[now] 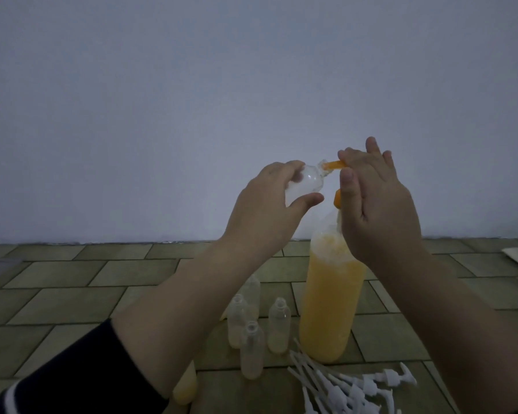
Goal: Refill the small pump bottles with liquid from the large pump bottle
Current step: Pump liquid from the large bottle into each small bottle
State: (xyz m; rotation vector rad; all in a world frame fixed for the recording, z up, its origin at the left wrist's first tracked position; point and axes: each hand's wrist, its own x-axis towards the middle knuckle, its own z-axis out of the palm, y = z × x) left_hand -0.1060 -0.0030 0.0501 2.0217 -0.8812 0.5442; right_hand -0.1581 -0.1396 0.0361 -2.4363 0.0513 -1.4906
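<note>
A large clear pump bottle (331, 306) of orange liquid stands on the tiled floor. My right hand (377, 204) lies over its orange pump head, and the orange spout (425, 165) sticks out to the left. My left hand (269, 204) grips a small clear bottle (100, 182), tilted on its side with its open mouth against the spout. The pump head is mostly hidden under my right hand.
Three open small bottles (278, 324) stand left of the large bottle, another (253, 289) behind them. A small bottle with yellow liquid (186, 389) lies partly under my left forearm. Several white pump tops (350, 386) lie in front. A plain wall rises behind.
</note>
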